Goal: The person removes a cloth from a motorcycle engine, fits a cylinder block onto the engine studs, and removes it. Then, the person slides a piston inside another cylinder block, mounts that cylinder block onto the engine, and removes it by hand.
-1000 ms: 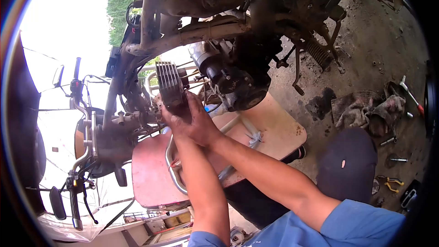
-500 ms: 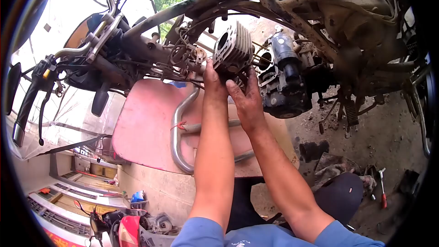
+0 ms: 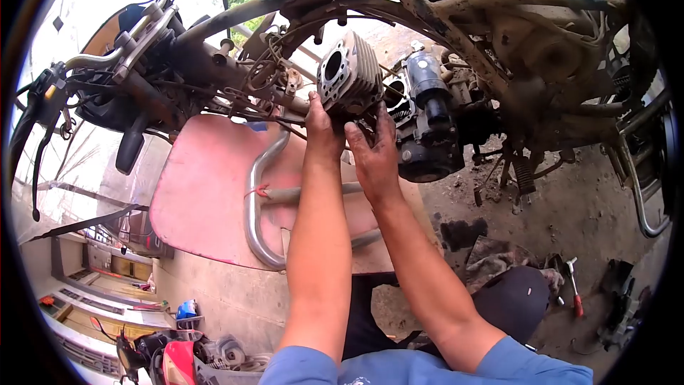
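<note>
A finned metal cylinder block [image 3: 354, 71] with a round bore is held up beside the motorcycle engine [image 3: 427, 132]. My left hand [image 3: 323, 128] grips its lower left side, thumb up along the face. My right hand [image 3: 374, 153] supports it from the lower right, with fingers partly hidden behind it. Thin studs stick out of the engine toward the block, which sits apart from the engine's round opening [image 3: 396, 93].
The motorcycle frame [image 3: 285, 3] arches above, with handlebars at the left. A pink board [image 3: 199, 192] lies below, beside a bent metal tube [image 3: 254, 221]. A red-handled ratchet [image 3: 576, 292] and a rag [image 3: 499, 260] lie at the right. A red scooter [image 3: 178, 363] stands lower left.
The view has shifted, so most things appear farther left. Both hands still hold the cylinder block, whose bored face now shows a little more toward the camera.
</note>
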